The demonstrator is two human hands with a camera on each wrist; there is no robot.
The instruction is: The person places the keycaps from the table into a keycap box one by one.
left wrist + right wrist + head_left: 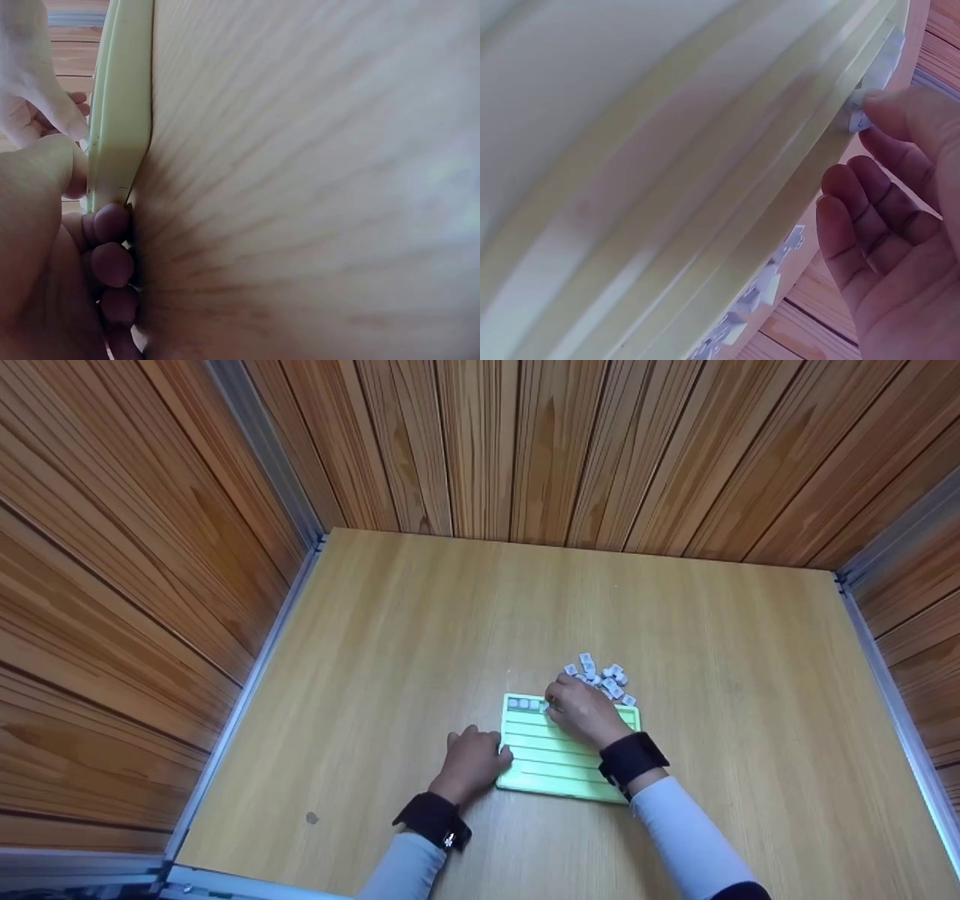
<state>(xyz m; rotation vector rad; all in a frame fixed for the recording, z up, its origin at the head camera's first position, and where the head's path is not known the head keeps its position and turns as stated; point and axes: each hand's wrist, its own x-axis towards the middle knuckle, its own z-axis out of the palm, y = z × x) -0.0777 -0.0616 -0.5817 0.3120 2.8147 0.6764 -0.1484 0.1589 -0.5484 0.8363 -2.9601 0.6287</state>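
A light green ridged board [555, 755] lies on the table, with a few small white letter-like tiles [523, 703] standing in its far row at the left. My left hand [472, 763] grips the board's left edge, thumb on top and fingertips against its side, as the left wrist view shows. Over the far row, my right hand [585, 709] pinches a small white tile [857, 112] between thumb and index finger, at the groove. Its other fingers are loosely bent. Markings on the pinched tile cannot be made out.
Just beyond the board's far edge lies a loose pile of several white tiles [611, 684], partly behind my right hand. Wood-plank walls [480, 450] with metal-framed edges enclose the wooden table [390, 645] at the back and sides. A small dark round spot [312, 818] marks the near left.
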